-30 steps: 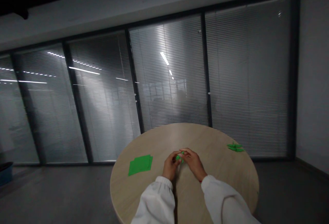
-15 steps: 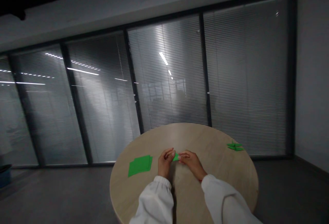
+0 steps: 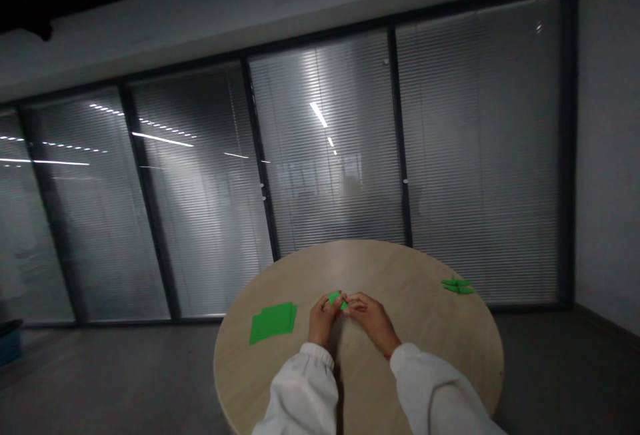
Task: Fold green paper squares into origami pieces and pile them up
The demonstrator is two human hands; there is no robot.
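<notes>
Over the middle of a round light-wood table (image 3: pixel 380 268), my left hand (image 3: pixel 323 319) and my right hand (image 3: pixel 369 318) meet at the fingertips. Both pinch a small folded piece of green paper (image 3: pixel 335 300), and much of it is hidden by my fingers. To the left of my hands lies a flat stack of green paper squares (image 3: pixel 273 323), not touched by either hand. A folded green paper shape (image 3: pixel 457 286) rests near the table's far right edge. White sleeves cover both my forearms.
Behind the table stands a glass partition with slatted blinds (image 3: pixel 325 142), and a blurred shape shows through it. A blue container (image 3: pixel 9 350) sits on the grey floor (image 3: pixel 115 368) at the far left. A pale wall (image 3: pixel 607 155) closes the right side.
My hands have come closer together, with the fingers of both now on the small green paper. The paper has shifted slightly up and to the left. The stack and the folded shape have not moved.
</notes>
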